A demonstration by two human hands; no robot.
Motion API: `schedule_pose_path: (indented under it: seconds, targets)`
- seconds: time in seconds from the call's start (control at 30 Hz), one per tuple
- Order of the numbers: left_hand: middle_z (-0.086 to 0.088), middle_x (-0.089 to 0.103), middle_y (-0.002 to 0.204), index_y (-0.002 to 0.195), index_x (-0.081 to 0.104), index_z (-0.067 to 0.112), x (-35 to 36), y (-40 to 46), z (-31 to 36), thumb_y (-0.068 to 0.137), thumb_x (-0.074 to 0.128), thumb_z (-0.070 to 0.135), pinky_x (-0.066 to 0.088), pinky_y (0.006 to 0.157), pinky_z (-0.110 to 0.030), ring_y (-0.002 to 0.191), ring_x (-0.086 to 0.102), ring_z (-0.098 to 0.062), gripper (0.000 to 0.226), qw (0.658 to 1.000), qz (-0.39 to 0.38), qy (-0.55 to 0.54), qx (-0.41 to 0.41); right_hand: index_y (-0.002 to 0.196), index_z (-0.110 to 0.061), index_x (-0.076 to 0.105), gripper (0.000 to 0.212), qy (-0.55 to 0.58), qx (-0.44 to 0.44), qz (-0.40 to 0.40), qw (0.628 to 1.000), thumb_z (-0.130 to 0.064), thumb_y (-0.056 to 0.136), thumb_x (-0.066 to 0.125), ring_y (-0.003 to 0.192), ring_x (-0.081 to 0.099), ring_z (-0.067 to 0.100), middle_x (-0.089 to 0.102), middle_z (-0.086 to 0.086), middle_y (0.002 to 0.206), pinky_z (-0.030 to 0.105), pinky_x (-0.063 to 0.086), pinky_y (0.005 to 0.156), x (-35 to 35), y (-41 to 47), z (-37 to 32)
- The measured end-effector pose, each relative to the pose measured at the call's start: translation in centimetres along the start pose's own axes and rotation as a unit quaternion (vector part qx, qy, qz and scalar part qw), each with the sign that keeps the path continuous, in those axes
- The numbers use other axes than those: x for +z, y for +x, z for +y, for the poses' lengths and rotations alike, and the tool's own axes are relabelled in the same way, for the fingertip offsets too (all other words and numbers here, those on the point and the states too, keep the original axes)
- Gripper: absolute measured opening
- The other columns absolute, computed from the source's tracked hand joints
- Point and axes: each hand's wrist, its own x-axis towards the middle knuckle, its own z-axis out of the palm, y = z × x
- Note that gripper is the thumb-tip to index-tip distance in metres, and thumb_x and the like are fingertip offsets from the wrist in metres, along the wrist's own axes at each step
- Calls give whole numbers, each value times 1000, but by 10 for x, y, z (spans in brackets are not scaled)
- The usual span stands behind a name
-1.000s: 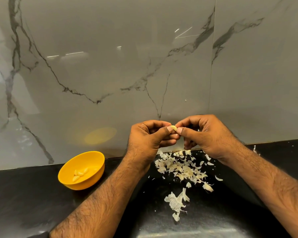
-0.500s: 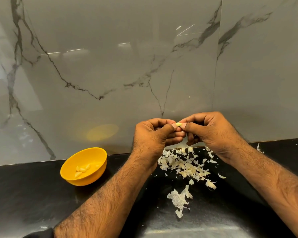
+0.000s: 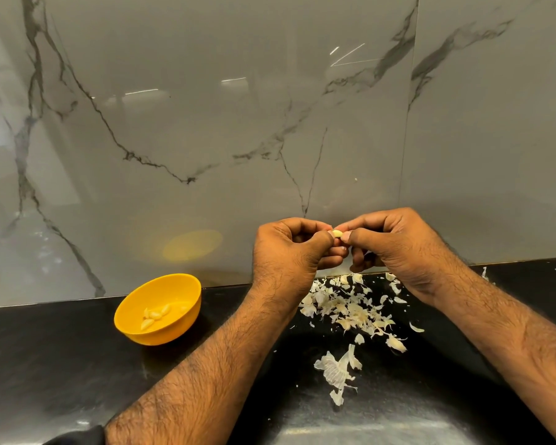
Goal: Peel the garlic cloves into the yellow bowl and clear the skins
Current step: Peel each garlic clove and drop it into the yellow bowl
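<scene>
Garlic clove (image 3: pixel 337 233): more bare yellow flesh shows than a second ago, so peeling nears its end; held above the skins (image 3: pixel 350 308). Left hand (image 3: pixel 289 248) and right hand (image 3: pixel 395 244): each grip closed tight, thumb and fingertips pinching the clove. Yellow bowl (image 3: pixel 187 284): left of the skins on the bench (image 3: pixel 61 354), holding peeled cloves (image 3: pixel 156 314).

Sharp wide-angle frame; overhead glare streaks marble wall (image 3: pixel 270 123).
</scene>
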Motion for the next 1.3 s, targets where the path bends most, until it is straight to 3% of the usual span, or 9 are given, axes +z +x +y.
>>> schedule_pose_path:
  seconds: [0.4, 0.6, 0.73, 1.0, 1.3]
  targets:
    - [-15, 80, 87, 100, 76, 0, -2, -1, 1, 96, 74, 1, 68, 74, -37, 81, 80, -29, 5, 997, -31, 58, 45, 96, -11, 83, 11, 26, 2, 9, 1000, -15, 95, 73, 66, 66, 20, 72, 12, 75, 37, 65, 67, -1, 0, 0]
    - [-5, 80, 88, 102, 79, 8, -4, 1, -1, 97, 76, 6, 67, 76, -37, 82, 80, -19, 6, 984, -27, 133, 112, 98, -12, 84, 11, 61, 15, 17, 998, -18, 94, 74, 68, 63, 18, 75, 14, 88, 43, 66, 72, -1, 1, 1]
    - [-7, 81, 88, 100, 79, 6, -6, 2, 2, 93, 79, 3, 66, 75, -33, 82, 80, -22, 7, 990, -16, 90, 105, 105, -8, 81, 15, 92, 12, 6, 996, -13, 97, 71, 76, 69, 23, 76, 21, 95, 40, 65, 74, -1, 1, 0]
    - [-15, 80, 93, 99, 79, 2, -10, 2, 6, 90, 79, -1, 66, 78, -36, 88, 80, -30, 10, 999, -35, 3, 36, 110, -3, 77, 17, 124, 4, -1, 992, -2, 95, 69, 88, 76, 29, 78, 19, 99, 37, 64, 80, -4, 1, 2]
    - [-17, 80, 94, 99, 78, -1, -15, 3, 9, 87, 79, -4, 66, 82, -35, 89, 80, -32, 13, 998, -55, -21, 29, 107, 1, 78, 24, 152, 5, -14, 988, -9, 86, 75, 88, 74, 30, 75, 28, 102, 37, 64, 78, -5, 1, 0]
